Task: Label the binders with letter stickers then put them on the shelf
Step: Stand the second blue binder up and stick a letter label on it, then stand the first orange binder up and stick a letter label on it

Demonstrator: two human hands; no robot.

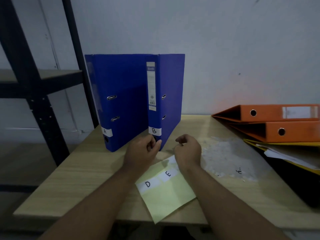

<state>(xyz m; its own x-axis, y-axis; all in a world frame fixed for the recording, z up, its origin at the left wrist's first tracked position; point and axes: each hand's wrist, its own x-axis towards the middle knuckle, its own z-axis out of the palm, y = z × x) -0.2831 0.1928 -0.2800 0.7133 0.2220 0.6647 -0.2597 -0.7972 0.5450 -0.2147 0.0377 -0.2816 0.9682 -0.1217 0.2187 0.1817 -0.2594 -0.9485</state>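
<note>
Left hand [143,149]: fingers curled round the foot of the spine of binder B [170,87], at its finger hole, just under sticker B [154,131]; right hand [187,149]: fingers loosely curled, holding nothing, hovering just right of that binder and above the far corner of the yellow sheet [169,198]; the sheet lies on the table [78,179] between the forearms and carries stickers D [148,184] and E [168,174]; binder B stands upright, blue, spine toward the camera, touching binder A [121,87] on its left; binder A, also blue and upright, bears sticker A [106,131] low on its spine; to the right, two orange binders [277,113] lie stacked flat, with a yellow folder [294,158] of papers in front of them; the shelf [43,78] stands left of the table.
</note>
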